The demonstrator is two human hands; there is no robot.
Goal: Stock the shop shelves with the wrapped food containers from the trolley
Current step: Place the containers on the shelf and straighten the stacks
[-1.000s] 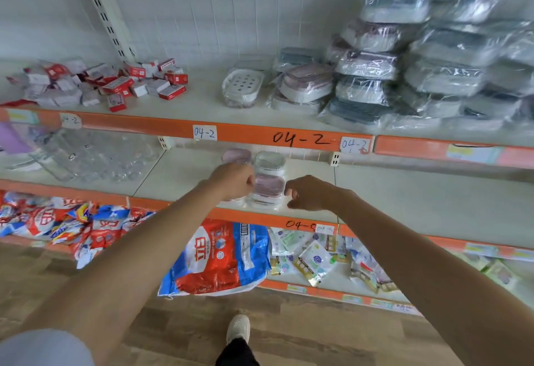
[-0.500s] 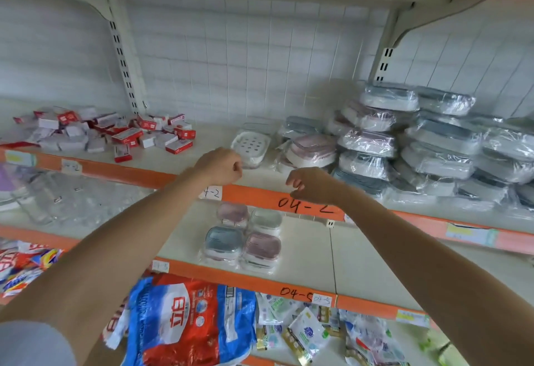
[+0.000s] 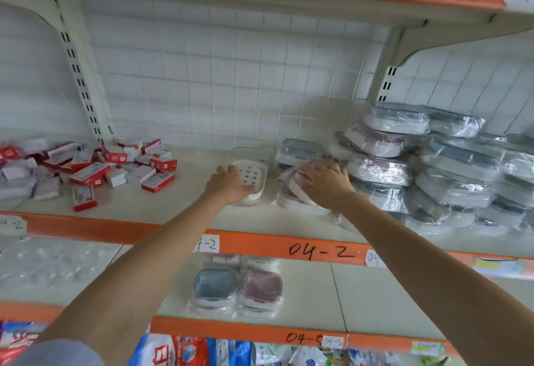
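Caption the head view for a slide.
Left hand on a white perforated tray, right hand on a wrapped pink container, shelf 04-2.

Behind everything runs a white tiled wall [image 3: 231,76], pale grid lines showing, evenly lit. Cream slotted uprights [image 3: 78,76] climb it at left and right, carrying brackets. Cream shelves [image 3: 173,215] stack in tiers, each fronted by an orange strip [image 3: 260,244] with handwritten codes: 04-3 up top, 04-2 in the middle, another lower down. White paper labels [image 3: 206,243] are stuck along the strips.
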